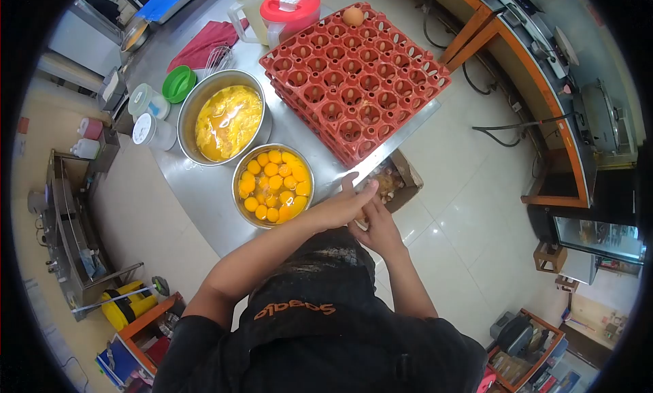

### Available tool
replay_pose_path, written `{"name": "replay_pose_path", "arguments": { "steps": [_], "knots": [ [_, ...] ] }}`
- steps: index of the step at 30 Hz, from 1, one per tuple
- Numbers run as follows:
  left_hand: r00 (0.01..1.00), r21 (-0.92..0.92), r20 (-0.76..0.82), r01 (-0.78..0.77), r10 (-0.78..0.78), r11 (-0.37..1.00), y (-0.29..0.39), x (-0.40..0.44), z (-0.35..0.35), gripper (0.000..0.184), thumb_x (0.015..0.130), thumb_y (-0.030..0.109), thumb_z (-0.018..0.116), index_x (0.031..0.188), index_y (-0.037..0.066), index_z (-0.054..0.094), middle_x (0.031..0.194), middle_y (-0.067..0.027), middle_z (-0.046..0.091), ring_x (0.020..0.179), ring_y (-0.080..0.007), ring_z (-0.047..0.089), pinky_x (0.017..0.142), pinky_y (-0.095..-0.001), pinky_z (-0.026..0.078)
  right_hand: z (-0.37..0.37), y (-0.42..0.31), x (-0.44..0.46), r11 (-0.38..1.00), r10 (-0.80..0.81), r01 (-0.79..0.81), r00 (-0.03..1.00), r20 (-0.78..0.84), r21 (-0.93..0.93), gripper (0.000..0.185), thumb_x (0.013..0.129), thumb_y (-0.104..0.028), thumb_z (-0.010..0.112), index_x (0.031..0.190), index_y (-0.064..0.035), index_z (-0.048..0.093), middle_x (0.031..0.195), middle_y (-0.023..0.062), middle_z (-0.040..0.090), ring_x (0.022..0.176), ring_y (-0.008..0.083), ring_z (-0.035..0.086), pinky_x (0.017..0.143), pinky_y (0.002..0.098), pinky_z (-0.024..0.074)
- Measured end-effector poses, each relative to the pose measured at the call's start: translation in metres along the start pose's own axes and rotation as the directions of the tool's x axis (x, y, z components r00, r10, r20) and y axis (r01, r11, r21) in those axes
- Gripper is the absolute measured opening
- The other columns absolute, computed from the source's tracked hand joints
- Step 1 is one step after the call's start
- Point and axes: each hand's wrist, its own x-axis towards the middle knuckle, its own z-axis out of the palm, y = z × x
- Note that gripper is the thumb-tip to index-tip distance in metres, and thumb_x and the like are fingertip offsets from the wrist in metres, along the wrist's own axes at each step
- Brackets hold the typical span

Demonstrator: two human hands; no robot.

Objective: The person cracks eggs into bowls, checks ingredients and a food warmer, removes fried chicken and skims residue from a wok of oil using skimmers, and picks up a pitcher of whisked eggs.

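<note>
My left hand [348,205] and my right hand [381,231] meet at the table's near edge, beside an open cardboard box [407,182] of broken eggshells [386,183]. The left hand's fingers are stretched apart. The right hand's fingers are bent in against it; whatever they may hold is hidden. Left of them stands a steel bowl [236,189] of whole egg yolks [275,182]. Behind it a larger steel bowl [187,131] holds beaten-looking egg [230,124]. Stacked red egg trays [350,87] lie beyond my hands, with a single brown egg [353,17] at the far corner.
On the steel table [204,199] stand white-lidded containers [145,129], a green lid [179,84], a whisk [218,61], a red cloth [207,44] and a red-lidded jug [290,12]. A wooden-framed counter [575,161] is at the right, over tiled floor [462,216].
</note>
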Motion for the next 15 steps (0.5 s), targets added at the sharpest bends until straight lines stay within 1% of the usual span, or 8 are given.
{"name": "replay_pose_path", "arguments": {
  "steps": [3,4,6,8,11,12,14,15],
  "knots": [
    [0.989,-0.061,-0.061,-0.139,0.135,0.988,-0.009,0.007,-0.002,0.100,0.086,0.069,0.037,0.142,-0.008,0.006,0.141,-0.0309,0.025,0.133,-0.0337,0.028,0.105,-0.0358,0.031,-0.005,0.018,0.010,0.984,0.049,-0.057,0.997,0.055,0.168,0.046,0.081,-0.016,0.067,0.117,0.0020,0.045,0.108,0.0219,0.052,0.095,0.0396,0.056,0.083,0.0406,0.0461],
    [0.987,-0.018,-0.061,-0.149,0.148,0.989,-0.010,0.003,-0.003,0.097,0.087,0.067,0.037,0.142,-0.007,0.007,0.141,-0.0297,0.026,0.134,-0.0329,0.027,0.106,-0.0356,0.030,-0.004,0.028,0.014,0.987,0.095,-0.086,0.993,-0.065,0.134,0.045,0.081,-0.015,0.066,0.118,0.0011,0.045,0.108,0.0218,0.052,0.095,0.0396,0.056,0.083,0.0405,0.0461],
    [0.983,0.072,-0.057,-0.170,0.174,0.983,-0.009,-0.011,-0.011,0.091,0.090,0.064,0.035,0.142,-0.007,0.011,0.142,-0.0273,0.027,0.135,-0.0312,0.026,0.107,-0.0351,0.027,0.002,0.058,0.027,0.985,0.172,-0.156,0.936,-0.307,0.078,0.044,0.083,-0.014,0.064,0.120,-0.0007,0.043,0.109,0.0215,0.051,0.095,0.0397,0.056,0.083,0.0401,0.0461],
    [0.989,0.059,-0.018,-0.146,0.148,0.987,-0.011,-0.022,-0.020,0.082,0.092,0.059,0.034,0.141,-0.005,0.020,0.141,-0.0229,0.032,0.133,-0.0284,0.030,0.106,-0.0348,0.028,0.001,0.093,0.043,0.985,0.143,-0.172,0.858,-0.493,-0.013,0.044,0.085,-0.013,0.062,0.122,-0.0023,0.041,0.110,0.0220,0.050,0.095,0.0390,0.056,0.083,0.0406,0.0458],
    [0.993,0.011,0.014,-0.115,0.115,0.993,-0.014,-0.037,-0.029,0.070,0.095,0.054,0.034,0.137,-0.002,0.033,0.140,-0.0170,0.038,0.129,-0.0247,0.035,0.106,-0.0337,0.029,0.000,0.114,0.068,0.952,0.132,-0.253,0.847,-0.515,-0.173,0.046,0.088,-0.015,0.059,0.125,0.0009,0.037,0.113,0.0231,0.051,0.093,0.0367,0.058,0.081,0.0404,0.0478],
    [0.993,-0.008,0.021,-0.112,0.112,0.994,-0.014,-0.039,-0.032,0.066,0.095,0.052,0.035,0.136,-0.001,0.038,0.139,-0.0152,0.041,0.128,-0.0236,0.037,0.106,-0.0333,0.029,0.000,0.119,0.071,0.938,0.170,-0.286,0.870,-0.462,-0.193,0.045,0.089,-0.015,0.058,0.126,0.0006,0.037,0.111,0.0222,0.052,0.093,0.0348,0.058,0.080,0.0394,0.0481],
    [0.983,-0.030,-0.038,-0.180,0.179,0.983,-0.021,-0.041,-0.037,0.060,0.095,0.047,0.041,0.132,0.000,0.043,0.134,-0.0142,0.046,0.122,-0.0226,0.044,0.101,-0.0327,0.035,0.003,0.127,0.076,0.909,0.246,-0.340,0.904,-0.349,-0.240,0.043,0.091,-0.014,0.056,0.126,0.0001,0.036,0.108,0.0202,0.053,0.091,0.0309,0.059,0.079,0.0375,0.0488],
    [0.974,-0.039,-0.074,-0.216,0.213,0.976,-0.024,-0.042,-0.041,0.056,0.095,0.044,0.045,0.130,0.000,0.045,0.131,-0.0137,0.049,0.118,-0.0221,0.048,0.099,-0.0324,0.038,0.005,0.133,0.074,0.945,0.239,-0.301,0.901,-0.362,-0.128,0.043,0.091,-0.015,0.056,0.127,-0.0004,0.036,0.106,0.0187,0.054,0.090,0.0286,0.059,0.078,0.0363,0.0488]
  ]
}}
